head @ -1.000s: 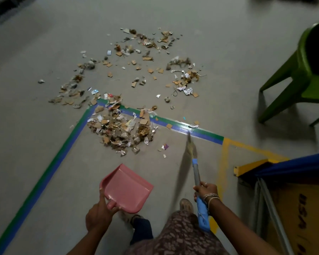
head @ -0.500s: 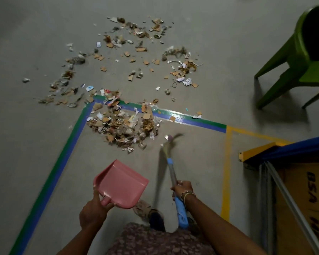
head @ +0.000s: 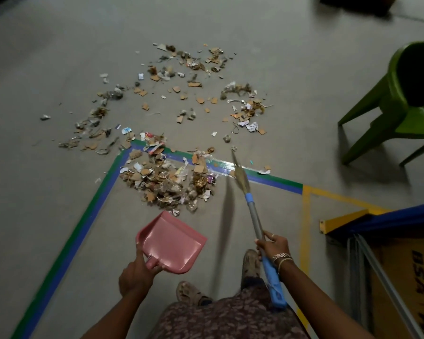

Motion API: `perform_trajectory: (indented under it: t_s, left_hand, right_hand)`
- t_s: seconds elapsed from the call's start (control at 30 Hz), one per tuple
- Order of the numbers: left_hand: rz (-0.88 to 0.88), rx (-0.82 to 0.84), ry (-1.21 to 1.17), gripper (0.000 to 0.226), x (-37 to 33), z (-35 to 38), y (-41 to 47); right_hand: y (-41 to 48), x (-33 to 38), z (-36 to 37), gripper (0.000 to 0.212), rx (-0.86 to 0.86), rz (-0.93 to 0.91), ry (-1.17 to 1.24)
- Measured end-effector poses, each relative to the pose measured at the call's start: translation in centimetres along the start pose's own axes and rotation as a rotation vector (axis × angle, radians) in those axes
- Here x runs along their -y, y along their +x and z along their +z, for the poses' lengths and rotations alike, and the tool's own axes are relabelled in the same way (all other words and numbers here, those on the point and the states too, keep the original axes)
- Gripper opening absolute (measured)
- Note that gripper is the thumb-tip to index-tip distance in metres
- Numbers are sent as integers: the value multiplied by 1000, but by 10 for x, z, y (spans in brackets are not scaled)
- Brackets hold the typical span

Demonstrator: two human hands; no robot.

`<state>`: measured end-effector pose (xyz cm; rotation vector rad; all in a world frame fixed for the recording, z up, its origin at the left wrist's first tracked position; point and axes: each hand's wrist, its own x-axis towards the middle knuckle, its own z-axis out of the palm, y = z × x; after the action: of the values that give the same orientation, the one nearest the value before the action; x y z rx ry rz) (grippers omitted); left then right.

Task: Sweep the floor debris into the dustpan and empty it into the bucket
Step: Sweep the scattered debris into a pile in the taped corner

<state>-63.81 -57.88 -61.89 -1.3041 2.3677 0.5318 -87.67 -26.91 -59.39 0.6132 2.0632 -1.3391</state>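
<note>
Now I see left grip [head: 136, 277] clamped on dustpan [head: 173, 241] handle, pan tilted near debris [head: 167, 182] pile on floor; right grip [head: 273, 245] wrapped round broom [head: 253, 216], bristles over tape [head: 274, 179] beside pile.

We log a pink dustpan [head: 171, 243], a broom [head: 257, 222] with grey shaft, blue grips and straw-yellow bristles, tan, white and grey debris [head: 167, 179], green-and-blue floor tape [head: 87, 216], yellow tape [head: 306, 216], a green chair [head: 406, 99], a dark floral-patterned garment [head: 230, 319], grey floor [head: 59, 69].
</note>
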Motion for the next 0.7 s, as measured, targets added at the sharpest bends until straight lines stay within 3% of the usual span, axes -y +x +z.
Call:
perform_trajectory:
  t_s: [0.27, 0.43, 0.6, 0.7]
  left_hand:
    - [68, -38, -4, 110, -73, -17, 24]
    - [38, -55, 44, 114, -130, -23, 45]
    - [-9, -73, 72, 117, -194, -20, 54]
    - [-41, -51, 103, 121, -221, -15, 62]
  right_hand:
    - [80, 29, -71, 57, -175, 128, 54]
    - [157, 59, -109, 42, -231, 149, -38]
    - [233, 87, -119, 35, -150, 134, -213]
    - [267, 95, -110, 41, 9, 133, -274]
